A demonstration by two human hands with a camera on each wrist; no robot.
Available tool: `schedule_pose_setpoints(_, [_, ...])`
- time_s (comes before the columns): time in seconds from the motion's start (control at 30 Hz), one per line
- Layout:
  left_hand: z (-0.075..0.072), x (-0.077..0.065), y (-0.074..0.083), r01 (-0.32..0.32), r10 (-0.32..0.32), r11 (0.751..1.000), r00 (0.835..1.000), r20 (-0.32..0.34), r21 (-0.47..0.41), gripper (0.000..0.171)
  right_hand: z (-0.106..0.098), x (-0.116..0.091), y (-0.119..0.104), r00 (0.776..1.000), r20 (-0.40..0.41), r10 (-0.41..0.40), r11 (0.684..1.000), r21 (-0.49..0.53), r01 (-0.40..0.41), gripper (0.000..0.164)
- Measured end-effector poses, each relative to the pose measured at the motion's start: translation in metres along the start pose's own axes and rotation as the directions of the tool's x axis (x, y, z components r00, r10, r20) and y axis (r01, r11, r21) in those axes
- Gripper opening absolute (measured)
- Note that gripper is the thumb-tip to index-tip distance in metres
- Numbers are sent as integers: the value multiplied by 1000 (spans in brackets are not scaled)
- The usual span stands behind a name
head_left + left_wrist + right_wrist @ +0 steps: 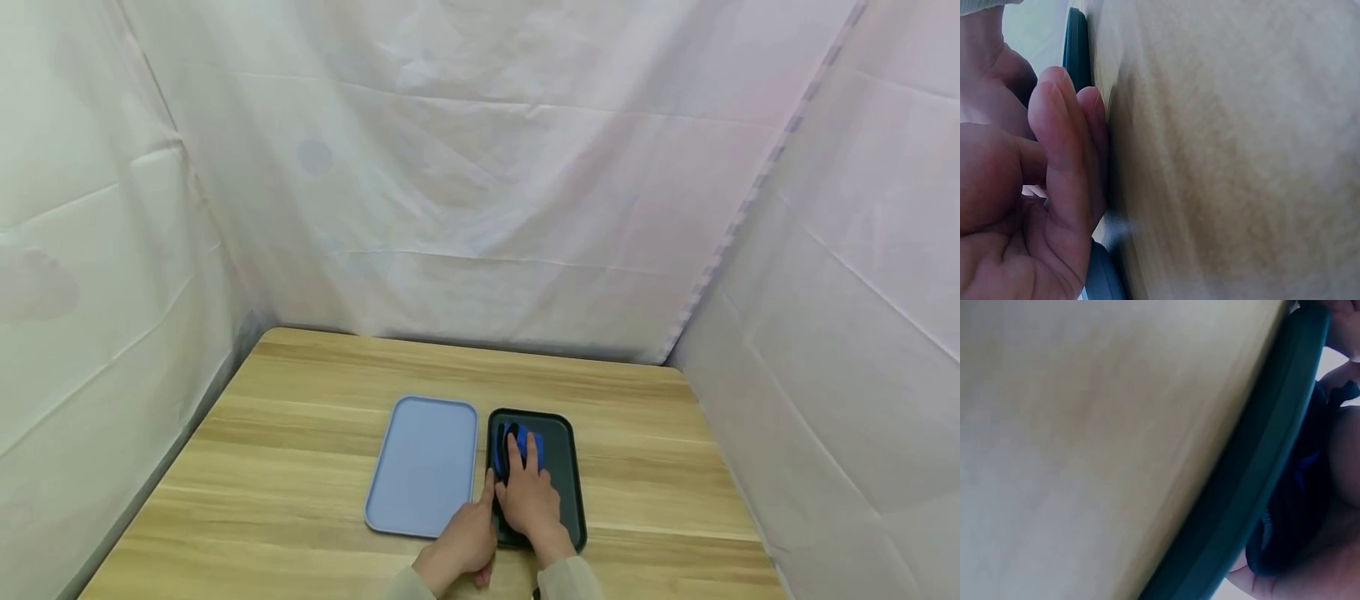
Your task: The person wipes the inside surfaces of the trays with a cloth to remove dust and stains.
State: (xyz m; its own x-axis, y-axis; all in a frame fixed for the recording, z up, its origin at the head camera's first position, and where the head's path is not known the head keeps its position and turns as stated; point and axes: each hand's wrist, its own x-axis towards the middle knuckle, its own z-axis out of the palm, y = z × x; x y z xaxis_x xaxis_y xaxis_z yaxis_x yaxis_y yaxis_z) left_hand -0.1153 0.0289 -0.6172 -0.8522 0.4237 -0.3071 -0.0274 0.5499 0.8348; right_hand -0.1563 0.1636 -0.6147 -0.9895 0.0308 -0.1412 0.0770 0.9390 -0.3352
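Note:
A folded blue and black cloth-like item (531,442) lies on the dark green tray (562,479); its exact kind cannot be told. My right hand (531,500) rests on it from above, index and middle fingers stretched forward and spread. Part of the item is hidden under that hand; in the right wrist view its dark folds (1297,500) show between palm and tray rim. Beside the tray's near left edge is my left hand (471,533), its index finger extended along the rim. The left wrist view shows this hand's fingers (1063,150) low over the tabletop, holding nothing.
A light blue tray (423,462) lies just left of the green one, with a narrow gap between them. Both are on a wood-grain table (300,467). Pale fabric sheets (465,183) hang behind the table and along both sides.

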Motion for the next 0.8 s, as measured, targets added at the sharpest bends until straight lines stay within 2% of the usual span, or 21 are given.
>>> schedule_pose_setpoints(0.37, [1,-2,-3,-10,10,1000,1000,-20,4,78,3,-10,0,1000,17,6,999,41,-6,81])
schedule_pose_setpoints(0.53, [1,-2,-2,0,0,1000,1000,-9,-26,80,1,-14,3,1000,26,-1,999,50,0,82])
schedule_pose_setpoints(0.8, [-1,-1,1,8,-8,999,1000,4,-44,82,-11,-13,19,995,62,-80,994,84,75,85])
